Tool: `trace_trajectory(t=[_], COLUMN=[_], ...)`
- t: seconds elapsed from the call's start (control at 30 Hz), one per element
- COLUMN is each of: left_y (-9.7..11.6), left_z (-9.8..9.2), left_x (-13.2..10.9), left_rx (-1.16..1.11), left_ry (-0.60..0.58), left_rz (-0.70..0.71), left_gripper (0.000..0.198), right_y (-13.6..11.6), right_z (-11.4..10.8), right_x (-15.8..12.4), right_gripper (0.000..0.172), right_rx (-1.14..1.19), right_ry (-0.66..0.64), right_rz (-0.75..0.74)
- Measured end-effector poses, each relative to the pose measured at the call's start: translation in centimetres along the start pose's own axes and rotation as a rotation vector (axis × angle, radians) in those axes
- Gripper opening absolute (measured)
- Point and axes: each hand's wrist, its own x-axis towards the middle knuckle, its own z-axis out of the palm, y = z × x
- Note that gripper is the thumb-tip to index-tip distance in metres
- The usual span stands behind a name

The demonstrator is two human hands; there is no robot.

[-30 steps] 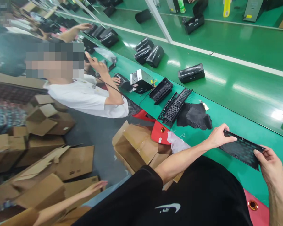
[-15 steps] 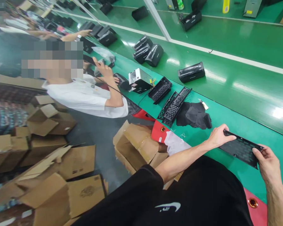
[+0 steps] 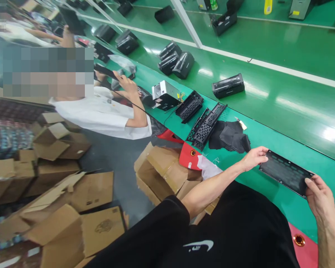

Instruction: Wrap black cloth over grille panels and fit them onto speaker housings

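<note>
My left hand (image 3: pixel 256 158) pinches the near-left end of a black grille panel (image 3: pixel 286 173), thumb on its upper face. At the opposite end my right hand (image 3: pixel 321 193) grips the panel, fingers at the edge and thumb on top. The panel is flat and rectangular, with slots showing faintly through a dark layer and small fixing points along its rim. Both hands hold it above the green bench (image 3: pixel 276 212). Left of my left hand lies a pile of black cloth sheets (image 3: pixel 230 137), and beyond it are more perforated black panels (image 3: pixel 206 126).
Black housings (image 3: pixel 190 106) and a white-and-black power supply box (image 3: pixel 166 95) sit farther left. Several black speakers (image 3: pixel 228 85) rest on the green conveyor (image 3: pixel 281 93). A white-sleeved co-worker (image 3: pixel 106 115) works at the left. An open carton (image 3: pixel 162 167) stands below the bench edge.
The panel has tilted and its face shows more fully. My left hand has shifted slightly left and up, its thumb nearer the panel's end. My right hand has moved slightly right.
</note>
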Motion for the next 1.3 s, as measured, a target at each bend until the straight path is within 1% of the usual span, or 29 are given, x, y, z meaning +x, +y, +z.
trace_trajectory(t=[0.2,0.33,0.47,0.63,0.87,1.03,1.17,1.23,1.3], left_y=[-0.7,-0.6,-0.3,-0.3,-1.0,-1.2,-1.0,-1.0,-1.1], left_z=[-0.3,-0.2,-0.3,-0.8,-1.2,-1.1,-1.1,-1.2,-1.3], left_x=[0.2,0.2,0.1,0.0,0.2,0.4,0.2,0.1,0.1], left_rx=[-0.043,-0.048,-0.07,-0.104,-0.127,-0.13,-0.158,-0.189,-0.215], left_ry=[0.023,0.018,0.012,-0.058,-0.097,-0.096,-0.092,-0.119,-0.158], left_rz=[-0.007,-0.017,-0.03,-0.007,0.031,0.008,-0.008,-0.021,-0.034], left_gripper=[0.064,0.066,0.067,0.075,0.073,0.076,0.077,0.078,0.081], right_y=[-0.3,-0.4,-0.1,0.0,-0.6,-0.7,-0.8,-0.8,-0.7], right_z=[0.3,0.3,0.0,-0.1,0.3,0.7,0.4,0.3,0.3], right_x=[-0.1,-0.2,0.0,0.0,-0.2,-0.3,-0.3,-0.2,-0.2], right_gripper=[0.058,0.055,0.053,0.053,0.055,0.054,0.059,0.06,0.059], right_rx=[-0.004,-0.03,-0.036,-0.025,-0.023,-0.054,-0.065,-0.08,-0.098], right_ry=[0.023,0.015,-0.001,-0.007,0.007,0.05,0.039,0.027,0.017], right_rz=[0.01,0.007,-0.028,-0.037,-0.004,-0.002,0.016,0.025,0.004])
